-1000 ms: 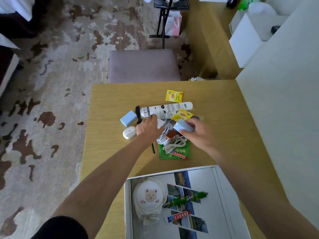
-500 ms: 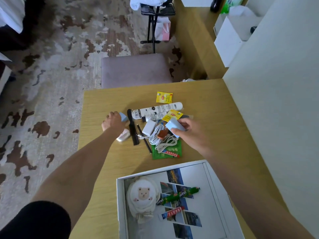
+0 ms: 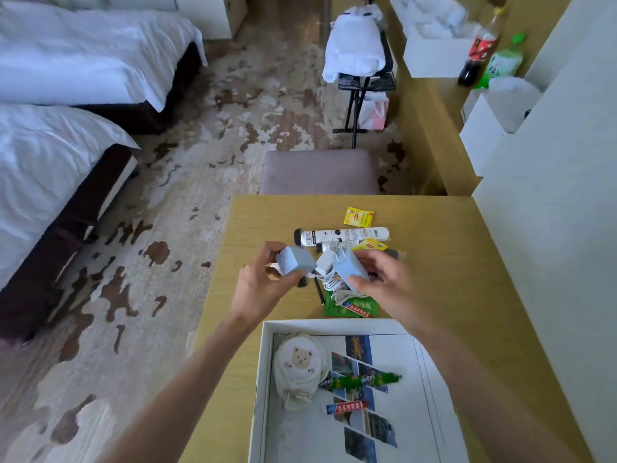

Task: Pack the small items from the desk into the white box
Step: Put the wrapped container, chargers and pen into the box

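A: Head view: where does the wooden yellow counter (image 3: 434, 262) put the shallow white cardboard box (image 3: 263, 379)?

B: Nearest the person, below both hands. It holds a cream bear-print drawstring pouch (image 3: 298, 367), a green wrapped stick (image 3: 362, 381) and a small red-and-blue tube (image 3: 347, 406), over printed photo sheets.

A: And the hands?

B: The left hand (image 3: 258, 289) grips a pale blue cube-shaped charger (image 3: 295, 260); the right hand (image 3: 384, 280) grips a second pale blue charger (image 3: 350, 270). Both are above the remaining pile. I'd judge both equally near; the box lies straight back toward the body.
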Motion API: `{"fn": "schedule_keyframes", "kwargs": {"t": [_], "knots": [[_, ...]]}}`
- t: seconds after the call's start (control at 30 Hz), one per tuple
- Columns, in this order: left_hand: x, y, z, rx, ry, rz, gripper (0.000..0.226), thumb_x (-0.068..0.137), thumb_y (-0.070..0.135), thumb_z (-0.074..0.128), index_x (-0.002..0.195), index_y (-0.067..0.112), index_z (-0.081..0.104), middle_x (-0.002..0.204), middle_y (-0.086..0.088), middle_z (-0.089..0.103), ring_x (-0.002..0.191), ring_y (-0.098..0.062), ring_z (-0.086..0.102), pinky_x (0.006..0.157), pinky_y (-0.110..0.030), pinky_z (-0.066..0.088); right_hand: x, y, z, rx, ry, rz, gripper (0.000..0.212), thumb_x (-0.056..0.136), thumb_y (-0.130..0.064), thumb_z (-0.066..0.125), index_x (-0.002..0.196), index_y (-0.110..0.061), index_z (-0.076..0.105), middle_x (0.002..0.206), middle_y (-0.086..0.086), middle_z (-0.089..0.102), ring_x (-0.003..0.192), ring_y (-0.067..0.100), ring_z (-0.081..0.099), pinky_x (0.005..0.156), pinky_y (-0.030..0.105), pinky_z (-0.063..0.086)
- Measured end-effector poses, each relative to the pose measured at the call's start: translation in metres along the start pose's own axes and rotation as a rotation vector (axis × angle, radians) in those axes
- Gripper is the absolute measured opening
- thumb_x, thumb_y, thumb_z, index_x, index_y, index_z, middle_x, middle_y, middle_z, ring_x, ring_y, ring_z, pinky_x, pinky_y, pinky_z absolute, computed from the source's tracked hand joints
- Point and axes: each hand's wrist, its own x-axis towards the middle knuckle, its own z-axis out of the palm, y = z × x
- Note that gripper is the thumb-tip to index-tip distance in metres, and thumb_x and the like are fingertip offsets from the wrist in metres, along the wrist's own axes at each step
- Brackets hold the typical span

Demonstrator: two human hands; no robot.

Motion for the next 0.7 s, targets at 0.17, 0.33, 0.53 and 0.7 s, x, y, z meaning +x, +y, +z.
{"fn": "schedule_keyframes", "kwargs": {"t": [0.17,0.33,0.53,0.7], "knots": [[-0.05,0.023,0.003,-0.043,0.0,-0.009,0.039,0.071,0.031,0.078,0.1,0.038,0.054,0.096,0.015,0.068,0.088,0.0,0.066,0.066,-0.015,0.054,-0.031,-0.01,0.002,-0.022,-0.105,-0.06,0.037,0.079,-0.014,0.077,0.103,-0.038,0.065,0.107,-0.006,0.069,0.102,0.011,0.065,0.083,0.031,0.057],[-0.096,0.036,0.006,-0.024,-0.025,-0.005,0.044,0.066,0.032,0.075,0.108,0.032,0.062,0.1,0.019,0.068,0.094,-0.002,0.066,0.072,-0.017,0.055,-0.063,-0.007,-0.005,-0.049,-0.222,-0.032,0.038,0.078,-0.009,0.077,0.105,-0.031,0.063,0.104,-0.009,0.069,0.098,0.007,0.065,0.08,0.026,0.056],[-0.146,0.04,0.013,-0.002,-0.007,-0.067,0.042,0.066,0.028,0.078,0.1,0.03,0.055,0.1,0.015,0.067,0.093,-0.004,0.064,0.072,-0.022,0.057,-0.093,0.006,-0.011,-0.093,-0.329,0.005,0.041,0.076,-0.011,0.079,0.11,-0.022,0.059,0.111,-0.001,0.066,0.104,0.012,0.064,0.08,0.025,0.054],[-0.172,0.029,0.02,0.149,-0.088,-0.077,0.048,0.065,0.018,0.079,0.101,0.031,0.05,0.102,0.011,0.057,0.095,-0.009,0.059,0.075,-0.024,0.055,-0.114,0.019,-0.012,-0.138,-0.377,0.075,0.044,0.068,-0.02,0.082,0.102,-0.019,0.055,0.105,0.006,0.065,0.098,0.021,0.064,0.082,0.035,0.054]]}}
